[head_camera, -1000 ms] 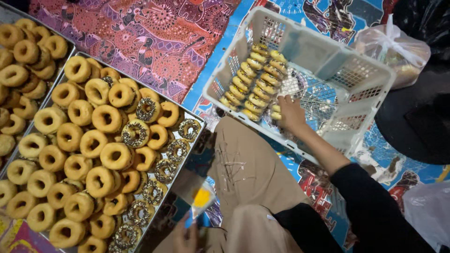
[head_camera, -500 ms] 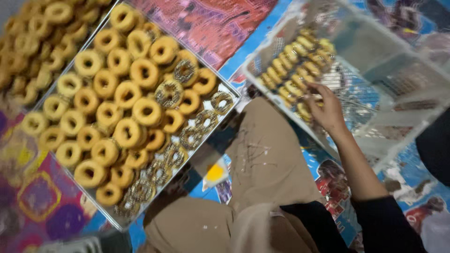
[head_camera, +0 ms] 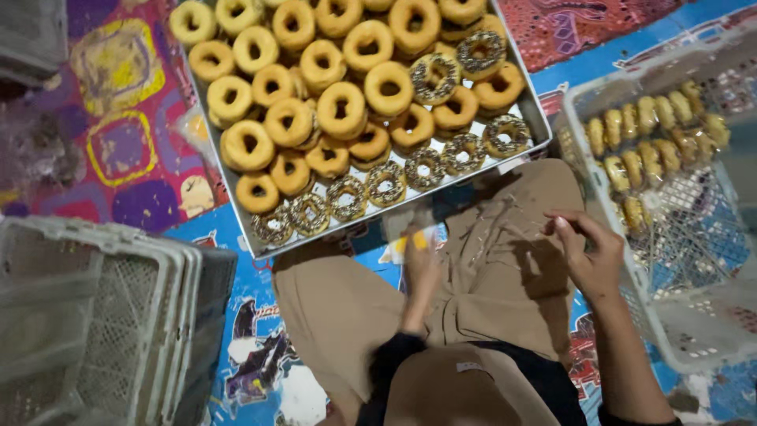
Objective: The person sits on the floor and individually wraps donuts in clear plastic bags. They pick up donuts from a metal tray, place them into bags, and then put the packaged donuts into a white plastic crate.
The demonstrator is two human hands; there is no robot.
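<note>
I sit on a patterned mat with a metal tray point(head_camera: 538, 120) in front of my knees. It is full of plain ring donuts point(head_camera: 341, 107), with chocolate-sprinkled donuts point(head_camera: 388, 186) along its near edge. My left hand point(head_camera: 422, 268) reaches between my knees toward the tray's near edge and pinches a clear plastic bag point(head_camera: 410, 225). My right hand point(head_camera: 590, 254) hovers over my right knee with loosely curled fingers and holds nothing. It is beside the white mesh basket point(head_camera: 678, 331), where wrapped donuts point(head_camera: 635, 134) lie in rows.
A stack of white mesh crates point(head_camera: 102, 315) stands at my left, close to my left knee. Part of a grey crate point(head_camera: 31, 31) shows at the top left. The colourful mat point(head_camera: 118, 150) lies between the crates and the tray.
My right hand has come out of the basket and back over my knee. My view has swung left, bringing the tray to the centre and the crate stack into sight.
</note>
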